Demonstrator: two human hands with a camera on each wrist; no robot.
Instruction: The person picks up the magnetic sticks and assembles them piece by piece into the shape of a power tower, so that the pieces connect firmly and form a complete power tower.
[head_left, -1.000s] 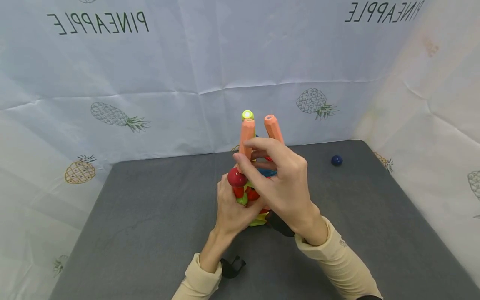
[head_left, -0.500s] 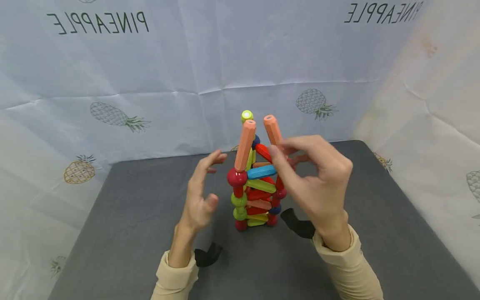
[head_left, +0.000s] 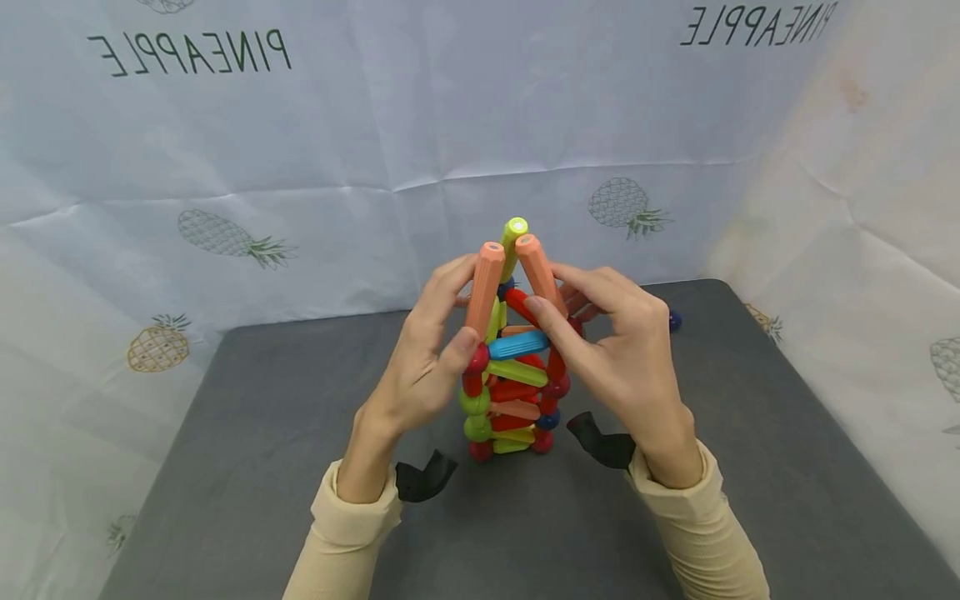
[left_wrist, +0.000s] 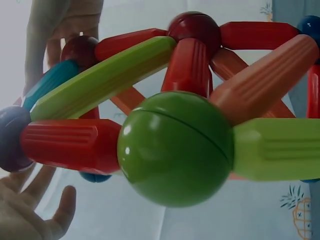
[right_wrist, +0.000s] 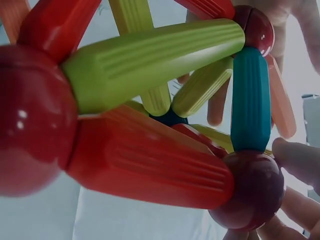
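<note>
A tower of coloured magnetic rods and balls stands upright, with a blue rod (head_left: 517,344) across its upper front. Three rods rise from its top: a left orange rod (head_left: 486,292), a right orange rod (head_left: 540,271) and a yellow-green rod (head_left: 513,242) behind them. My left hand (head_left: 420,358) holds the left orange rod low down, its thumb by the red ball (head_left: 477,360) and its fingers partly hidden behind. Between thumb and fingers, my right hand (head_left: 626,342) pinches the right orange rod. In the right wrist view, fingers reach around a dark red ball (right_wrist: 250,190).
A loose dark blue ball (head_left: 675,321) lies on the grey table (head_left: 247,467), right of the right hand. White pineapple-print cloth (head_left: 337,250) hangs behind and at both sides. Black straps (head_left: 426,477) stick out from the wrists.
My left hand left the tower's side and came up to the left orange rod. My right hand moved from that rod to the right one. The orange rods' tops are closer together.
</note>
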